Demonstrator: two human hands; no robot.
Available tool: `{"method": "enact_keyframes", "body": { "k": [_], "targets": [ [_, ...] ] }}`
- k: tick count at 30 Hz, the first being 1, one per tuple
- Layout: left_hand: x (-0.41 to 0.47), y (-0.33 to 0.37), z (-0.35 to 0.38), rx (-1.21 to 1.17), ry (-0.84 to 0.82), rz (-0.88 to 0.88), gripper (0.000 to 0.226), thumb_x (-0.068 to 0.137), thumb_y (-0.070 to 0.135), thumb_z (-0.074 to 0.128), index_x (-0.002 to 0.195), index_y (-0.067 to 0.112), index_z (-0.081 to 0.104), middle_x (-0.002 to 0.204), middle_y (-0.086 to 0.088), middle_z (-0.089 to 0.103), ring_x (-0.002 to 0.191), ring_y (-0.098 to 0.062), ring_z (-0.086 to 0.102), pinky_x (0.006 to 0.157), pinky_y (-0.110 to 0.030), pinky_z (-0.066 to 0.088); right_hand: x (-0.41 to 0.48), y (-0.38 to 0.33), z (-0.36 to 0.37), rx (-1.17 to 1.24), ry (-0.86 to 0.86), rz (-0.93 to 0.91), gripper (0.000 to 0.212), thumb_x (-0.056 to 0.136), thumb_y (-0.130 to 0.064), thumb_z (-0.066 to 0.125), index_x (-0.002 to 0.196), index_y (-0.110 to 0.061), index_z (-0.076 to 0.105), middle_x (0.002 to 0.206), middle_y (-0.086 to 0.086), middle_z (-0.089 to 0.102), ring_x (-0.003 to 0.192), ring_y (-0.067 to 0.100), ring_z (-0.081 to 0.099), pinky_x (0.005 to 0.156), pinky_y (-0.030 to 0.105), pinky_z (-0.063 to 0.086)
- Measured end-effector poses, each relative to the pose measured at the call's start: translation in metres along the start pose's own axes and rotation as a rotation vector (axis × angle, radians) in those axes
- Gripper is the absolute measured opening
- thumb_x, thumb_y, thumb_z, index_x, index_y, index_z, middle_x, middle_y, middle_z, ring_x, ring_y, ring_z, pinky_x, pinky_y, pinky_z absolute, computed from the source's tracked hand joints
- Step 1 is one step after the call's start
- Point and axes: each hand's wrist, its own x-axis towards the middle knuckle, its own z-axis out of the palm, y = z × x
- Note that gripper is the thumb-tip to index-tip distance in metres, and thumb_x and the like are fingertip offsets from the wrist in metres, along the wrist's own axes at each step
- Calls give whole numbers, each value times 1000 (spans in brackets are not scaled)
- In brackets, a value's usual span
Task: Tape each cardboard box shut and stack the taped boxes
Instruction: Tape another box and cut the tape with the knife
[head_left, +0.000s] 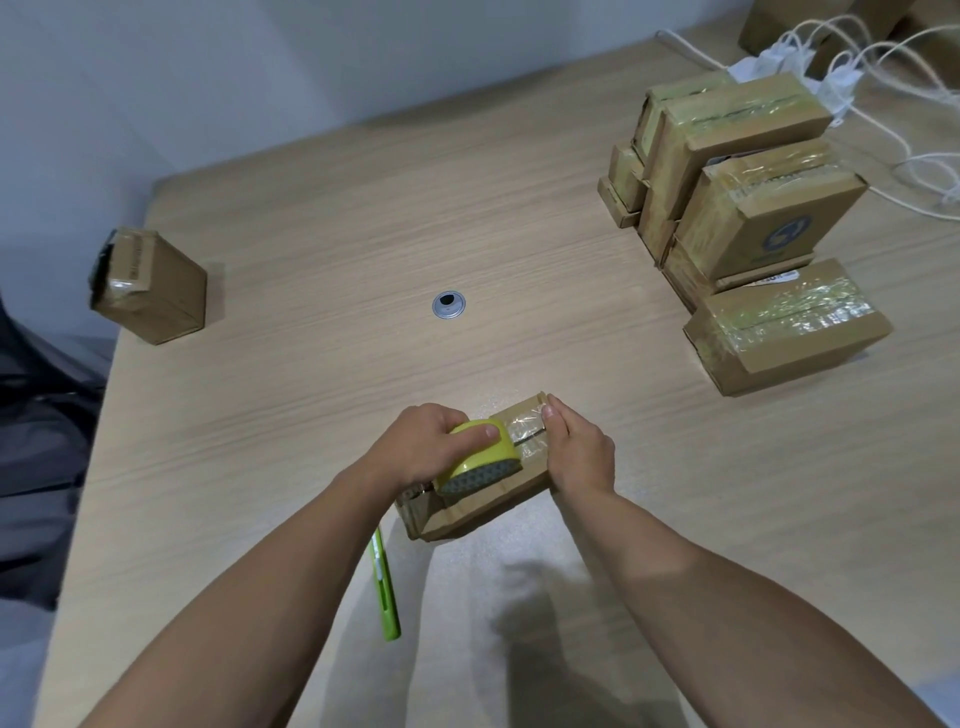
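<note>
Desk (311, 218): box (483, 504) under left hand (423, 449), tape roll (480, 457).

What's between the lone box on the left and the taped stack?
Only bare table and its round cable grommet, seen in the head view.

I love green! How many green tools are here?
2: the tape roll in the left hand, atop the box, and the cutter on the table beside the left arm. None seems hidden.
</note>
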Motion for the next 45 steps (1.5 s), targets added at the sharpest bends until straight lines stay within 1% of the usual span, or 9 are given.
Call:
{"method": "enact_keyframes", "body": {
  "k": [4,7,10,12,17,22,30,37,45],
  "targets": [
    [-3,-1,1,27,49,-16,56,87,60,63,71,7,66,58,-1,54,57,-13,52,59,-30,38,-2,-2,1,-35,-3,15,38,106,-45,43,138,-35,60,133,-3,66,121,23,60,94,30,45],
    [-9,-3,9,-10,130,17,57,90,58,61,69,5,62,56,0,49,56,-13,47,56,-30,33,1,-9,-1,-248,-31,-42,39,108,-40,37,143,-34,53,136,1,63,121,26,57,101,41,46],
    [-11,-2,9,-55,169,33,56,95,53,58,69,3,56,58,0,45,55,-12,43,55,-30,30,6,-22,-2,-353,-69,-238,43,108,-25,36,149,-35,46,154,-11,45,145,16,35,115,43,29],
    [-11,-1,7,-78,170,24,57,95,53,57,68,3,54,57,-1,44,53,-10,41,53,-28,29,9,-28,1,-340,-133,-352,42,107,-21,37,143,-33,54,153,-13,47,149,11,26,116,40,21],
    [-11,2,2,-171,129,8,45,92,48,64,62,15,54,54,5,46,49,-8,43,47,-20,32,4,-21,11,-353,-118,-417,30,105,-21,40,119,-26,66,128,-12,62,132,12,44,99,37,36],
    [-12,-1,-7,-87,53,38,27,72,46,55,67,19,58,62,4,52,61,-13,49,56,-28,35,4,-24,17,-451,-41,-405,24,103,-22,42,108,-27,65,115,-14,62,118,12,46,84,31,31],
    [-7,-1,-6,-40,5,56,30,73,46,51,67,17,54,66,-1,53,66,-17,50,59,-30,36,7,-23,22,-492,-37,-390,22,102,-25,39,104,-30,60,113,-16,60,118,10,44,86,33,28],
    [-23,-30,0,-395,-39,29,46,77,49,66,77,4,61,67,-3,54,64,-16,53,67,-32,41,7,-24,24,-493,0,-382,22,103,-26,39,102,-29,60,110,-14,61,116,12,46,87,33,28],
    [-19,-32,-25,-102,25,29,39,75,56,61,57,21,56,48,12,49,48,-2,46,56,-27,36,9,-21,24,-506,-14,-410,23,102,-23,41,109,-28,62,115,-15,61,120,13,46,90,35,30]
  ]
}}
